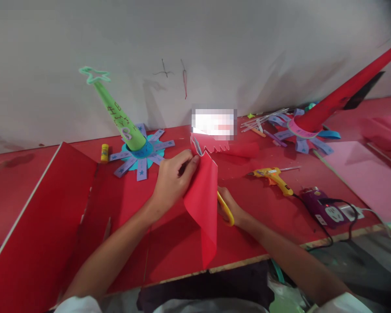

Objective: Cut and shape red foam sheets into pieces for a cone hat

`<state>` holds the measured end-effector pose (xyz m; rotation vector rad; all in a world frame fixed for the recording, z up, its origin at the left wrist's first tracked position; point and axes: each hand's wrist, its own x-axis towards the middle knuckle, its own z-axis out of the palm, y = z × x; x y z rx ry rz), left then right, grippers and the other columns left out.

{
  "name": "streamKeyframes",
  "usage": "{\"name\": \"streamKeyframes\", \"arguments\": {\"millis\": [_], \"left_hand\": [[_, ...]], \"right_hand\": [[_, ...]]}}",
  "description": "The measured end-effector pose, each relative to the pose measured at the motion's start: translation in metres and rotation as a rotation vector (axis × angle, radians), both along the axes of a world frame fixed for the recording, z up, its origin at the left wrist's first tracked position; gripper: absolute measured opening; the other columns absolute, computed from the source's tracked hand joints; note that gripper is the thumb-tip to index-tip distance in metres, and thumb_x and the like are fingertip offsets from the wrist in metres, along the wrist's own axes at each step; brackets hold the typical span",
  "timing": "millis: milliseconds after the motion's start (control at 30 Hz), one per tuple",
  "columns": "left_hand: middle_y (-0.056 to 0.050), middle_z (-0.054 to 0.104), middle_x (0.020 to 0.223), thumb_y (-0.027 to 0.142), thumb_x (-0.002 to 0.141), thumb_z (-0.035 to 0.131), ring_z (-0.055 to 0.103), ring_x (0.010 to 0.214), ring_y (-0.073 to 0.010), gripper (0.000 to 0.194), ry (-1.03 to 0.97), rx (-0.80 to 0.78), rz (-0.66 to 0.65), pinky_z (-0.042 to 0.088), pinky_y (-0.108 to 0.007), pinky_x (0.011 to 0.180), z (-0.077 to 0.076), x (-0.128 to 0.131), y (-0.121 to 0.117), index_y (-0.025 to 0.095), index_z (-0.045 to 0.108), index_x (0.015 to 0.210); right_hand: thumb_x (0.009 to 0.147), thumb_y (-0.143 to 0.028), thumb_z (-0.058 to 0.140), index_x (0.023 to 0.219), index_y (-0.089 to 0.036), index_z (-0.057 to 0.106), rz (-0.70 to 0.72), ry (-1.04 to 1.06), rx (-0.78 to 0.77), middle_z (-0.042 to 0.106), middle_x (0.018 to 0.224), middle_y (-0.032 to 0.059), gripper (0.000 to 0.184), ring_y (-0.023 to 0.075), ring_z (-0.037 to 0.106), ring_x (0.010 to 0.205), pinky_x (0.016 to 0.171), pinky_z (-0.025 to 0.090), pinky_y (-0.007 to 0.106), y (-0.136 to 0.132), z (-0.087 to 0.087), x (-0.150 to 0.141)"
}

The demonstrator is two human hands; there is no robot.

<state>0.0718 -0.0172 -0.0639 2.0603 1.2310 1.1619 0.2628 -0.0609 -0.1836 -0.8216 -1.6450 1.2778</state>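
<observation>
My left hand [176, 174] is closed on the upper left edge of a sheet of red paper [203, 204]. The sheet hangs curled above the table, and its top edge is cut in a zigzag. Behind its right edge my right hand [230, 206] is closed on scissors [226, 208]; a yellow handle loop shows, while the paper hides the blades. Just beyond the paper lies a red piece with a scalloped edge [217, 145], close to a blurred-out white patch.
Left stands a green paper cone [122, 115] on a petalled base, beside a yellow glue stick [104, 153]. A red panel [42, 221] rises at far left. Rightward are a yellow glue gun [273, 176], a purple power strip [324, 208] with cables, pink sheets [355, 174] and a red cone [342, 98].
</observation>
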Motion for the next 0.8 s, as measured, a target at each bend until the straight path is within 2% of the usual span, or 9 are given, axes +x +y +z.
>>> {"name": "streamKeyframes", "arguments": {"millis": [100,267,400,533,800], "left_hand": [[0.004,0.044,0.064,0.033,0.106,0.054,0.039,0.059,-0.0110,0.040,-0.001,-0.004,0.001,0.029,-0.030,0.058,0.000,0.000,0.000,0.021,0.043,0.071],[0.004,0.045,0.065,0.034,0.107,0.054,0.040,0.059,-0.0112,0.039,-0.003,-0.004,0.001,0.030,-0.031,0.058,-0.001,0.000,-0.001,0.021,0.044,0.071],[0.004,0.046,0.065,0.035,0.107,0.054,0.040,0.059,-0.0109,0.040,-0.006,0.004,0.005,0.030,-0.031,0.058,-0.002,0.000,0.000,0.021,0.044,0.071],[0.004,0.045,0.065,0.035,0.107,0.055,0.041,0.059,-0.0112,0.039,0.012,0.008,0.022,0.030,-0.031,0.058,-0.001,-0.001,0.001,0.021,0.045,0.072],[0.004,0.043,0.065,0.034,0.107,0.054,0.039,0.059,-0.0116,0.040,0.019,0.020,0.032,0.031,-0.031,0.059,0.002,-0.002,0.000,0.021,0.045,0.071]], "right_hand": [[0.100,-0.072,0.060,0.082,-0.023,0.057,0.002,-0.023,0.008,0.058,0.073,0.0001,0.053,0.0155,0.048,0.065,0.060,0.047,0.028,0.000,-0.001,0.000],[0.097,-0.074,0.062,0.086,-0.023,0.055,0.004,-0.035,0.036,0.059,0.076,-0.0005,0.053,0.0143,0.044,0.062,0.058,0.043,0.028,0.000,0.005,-0.002],[0.095,-0.083,0.057,0.083,-0.024,0.053,-0.008,-0.044,0.041,0.056,0.074,0.0001,0.060,0.0156,0.045,0.063,0.057,0.043,0.028,0.002,0.010,-0.002],[0.086,-0.093,0.059,0.077,-0.024,0.052,-0.008,-0.020,0.036,0.054,0.072,-0.0002,0.069,0.0160,0.046,0.063,0.056,0.044,0.029,0.003,0.013,-0.002],[0.090,-0.081,0.066,0.068,-0.026,0.044,-0.011,-0.007,0.076,0.045,0.065,-0.0027,0.063,0.0161,0.045,0.063,0.059,0.046,0.031,0.003,0.013,0.001]]}}
